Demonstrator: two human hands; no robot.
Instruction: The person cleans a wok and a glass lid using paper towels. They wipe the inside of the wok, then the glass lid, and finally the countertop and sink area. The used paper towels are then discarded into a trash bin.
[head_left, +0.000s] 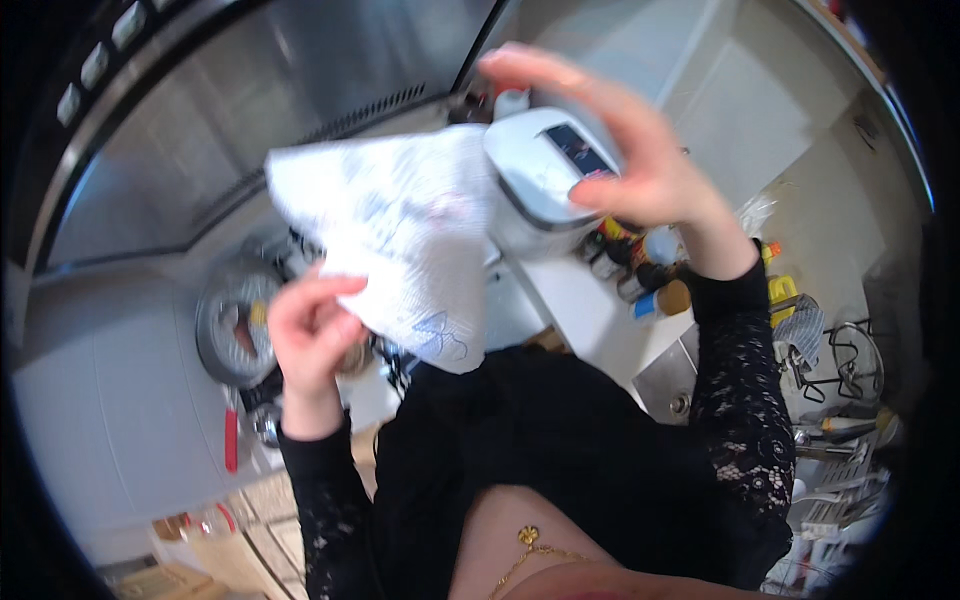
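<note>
Between the thumb and fingers of my left hand (311, 337) is a white paper towel (420, 225) with a printed pattern. It hangs spread out in front of me, and a blue motif shows near its lower corner. My right hand (645, 157) is raised with thumb and fingers wide apart, blurred, with nothing seen in it. Behind that hand stands a white countertop appliance (525, 169), possibly a rice cooker, with a dark display on its lid. The towel's right edge overlaps the appliance in the picture; whether they touch I cannot tell.
At the left a frying pan (206, 330) with a red handle (231, 439) holds food under a glass lid. Several jars and bottles (630, 262) line the counter (570, 300). A steel sink (664, 382) and a dish rack (832, 480) lie right. Above hangs a range hood (225, 112).
</note>
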